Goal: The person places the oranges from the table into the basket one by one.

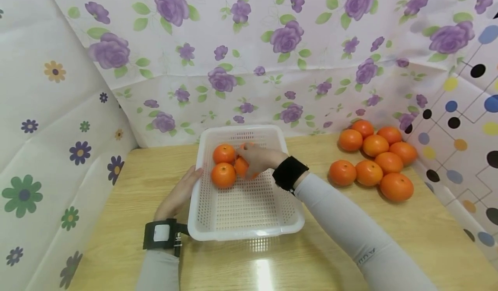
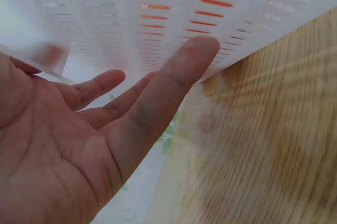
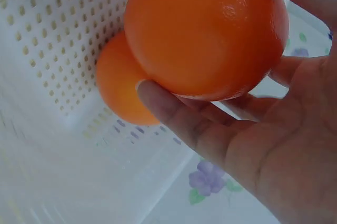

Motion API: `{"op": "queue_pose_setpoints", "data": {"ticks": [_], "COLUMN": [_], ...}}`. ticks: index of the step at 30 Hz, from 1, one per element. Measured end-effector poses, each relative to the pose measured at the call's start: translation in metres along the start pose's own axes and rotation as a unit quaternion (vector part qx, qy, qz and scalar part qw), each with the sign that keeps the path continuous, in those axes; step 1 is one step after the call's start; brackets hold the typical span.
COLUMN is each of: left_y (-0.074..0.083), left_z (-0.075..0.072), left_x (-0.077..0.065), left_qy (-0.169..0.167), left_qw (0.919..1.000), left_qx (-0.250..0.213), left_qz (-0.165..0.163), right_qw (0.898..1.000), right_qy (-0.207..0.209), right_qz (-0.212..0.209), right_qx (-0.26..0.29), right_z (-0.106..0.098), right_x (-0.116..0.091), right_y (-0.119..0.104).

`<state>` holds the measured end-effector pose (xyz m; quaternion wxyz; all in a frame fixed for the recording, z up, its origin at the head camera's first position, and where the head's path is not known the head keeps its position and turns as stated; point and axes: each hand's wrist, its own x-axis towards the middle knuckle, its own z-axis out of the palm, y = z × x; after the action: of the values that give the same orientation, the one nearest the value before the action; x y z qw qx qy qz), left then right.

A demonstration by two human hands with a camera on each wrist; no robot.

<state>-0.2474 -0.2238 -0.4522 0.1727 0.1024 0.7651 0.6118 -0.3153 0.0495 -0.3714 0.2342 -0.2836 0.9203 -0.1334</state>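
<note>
A white perforated plastic basket (image 1: 249,232) stands on the wooden table, with several oranges in its far left part. My right hand (image 1: 256,159) reaches into it and grips an orange (image 3: 205,29), the thumb on one side and the fingers on the other. Another orange (image 3: 124,82) sits just behind the held one. Two oranges, a farther one (image 1: 224,154) and a nearer one (image 1: 223,175), lie to the left of that hand. At the basket's left side my left hand (image 1: 180,193) holds the rim, a fingertip over it and the thumb (image 2: 184,66) along the outer wall.
Several loose oranges (image 1: 375,146) lie grouped on the right of the table (image 1: 148,187). A purple-flowered sheet (image 1: 249,87) hangs right behind the basket. Patterned sheets also close off the left (image 1: 58,131) and right (image 1: 467,131) sides.
</note>
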Motion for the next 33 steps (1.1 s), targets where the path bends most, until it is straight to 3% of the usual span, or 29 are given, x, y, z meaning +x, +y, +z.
{"op": "queue_pose_setpoints", "data": {"ticks": [4, 9, 12, 22, 33], "left_y": [0.001, 0.003, 0.004, 0.007, 0.003], "left_z": [0.000, 0.001, 0.002, 0.003, 0.001], "left_x": [-0.001, -0.001, 0.000, 0.003, -0.003], "left_qy": [0.002, 0.005, 0.007, 0.001, 0.006], "left_qw": [1.0000, 1.0000, 1.0000, 1.0000, 1.0000], "left_qx": [0.008, 0.007, 0.002, 0.008, 0.006], "left_qz": [-0.001, 0.002, 0.003, 0.005, 0.002], "right_qw": [0.998, 0.987, 0.981, 0.983, 0.989], "right_qy": [0.012, 0.025, 0.033, 0.040, 0.007], "right_qz": [-0.006, -0.013, -0.012, -0.013, -0.006], "right_qx": [-0.062, -0.160, -0.189, -0.181, -0.148], "right_z": [0.008, 0.019, 0.023, 0.025, 0.024], "right_x": [0.003, 0.005, 0.005, 0.002, 0.004], "right_y": [-0.005, -0.007, -0.006, -0.003, -0.009]}}
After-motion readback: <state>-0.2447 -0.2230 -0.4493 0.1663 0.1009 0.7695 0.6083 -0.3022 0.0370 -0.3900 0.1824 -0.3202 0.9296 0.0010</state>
